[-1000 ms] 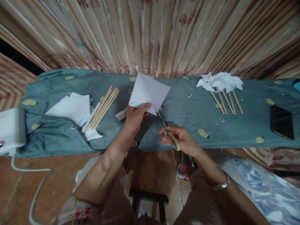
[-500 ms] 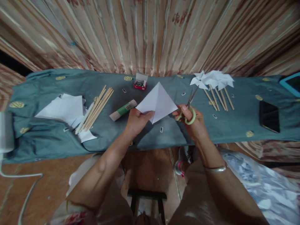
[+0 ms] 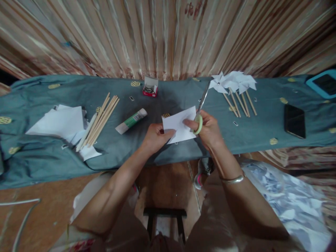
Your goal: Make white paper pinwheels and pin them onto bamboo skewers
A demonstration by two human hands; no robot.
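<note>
A white paper sheet (image 3: 178, 126) is held low over the teal cloth (image 3: 52, 154) between both hands. My left hand (image 3: 155, 137) pinches its left edge. My right hand (image 3: 208, 128) grips scissors (image 3: 200, 109) with pale green handles, blades pointing up and away, while its fingertips also touch the sheet's right edge. A bangle sits on my right wrist.
On the cloth lie a green glue stick (image 3: 131, 120), a bundle of wooden sticks (image 3: 99, 120), loose white paper (image 3: 59, 122), a small red box of clips (image 3: 150, 87), finished paper pinwheels (image 3: 236, 85), a black phone (image 3: 294, 120) and a blue tablet (image 3: 324, 84). A striped curtain hangs behind.
The scissors swung from cutting at the sheet's lower corner to pointing upward. The sheet came down from upright to low over the cloth, and my right hand moved in to touch it.
</note>
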